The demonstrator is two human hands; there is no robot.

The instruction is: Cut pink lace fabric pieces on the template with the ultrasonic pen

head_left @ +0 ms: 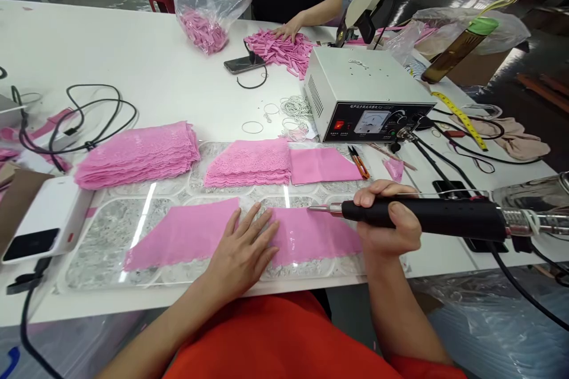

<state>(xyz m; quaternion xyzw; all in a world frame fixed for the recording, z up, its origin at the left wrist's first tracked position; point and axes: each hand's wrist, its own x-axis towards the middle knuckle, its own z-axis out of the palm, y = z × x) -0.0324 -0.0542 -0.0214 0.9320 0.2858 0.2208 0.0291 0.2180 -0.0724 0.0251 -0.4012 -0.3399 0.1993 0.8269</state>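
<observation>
My left hand (246,251) lies flat, fingers spread, on a pink fabric piece (186,231) in front of me. Wrapped in my right hand (391,225) is a black ultrasonic welding handpiece (444,217) with a pointed metal tip. The tip points left and is at the upper edge of the fabric's right part; whether it touches cannot be made out. Beneath the fabric is a clear-topped, stone-patterned mat (106,237). Beyond it are a stack of pink lace-edged pieces (249,163), a flat pink piece (324,164) and orange-handled thread snips (358,162).
A grey control box (368,80) with a meter stands behind, its cables running right. A larger pink fabric stack (140,154) and white power bank (48,222) are left. Across the table, a co-worker's hand (288,28) rests on pink strips (284,54) near a phone (243,64).
</observation>
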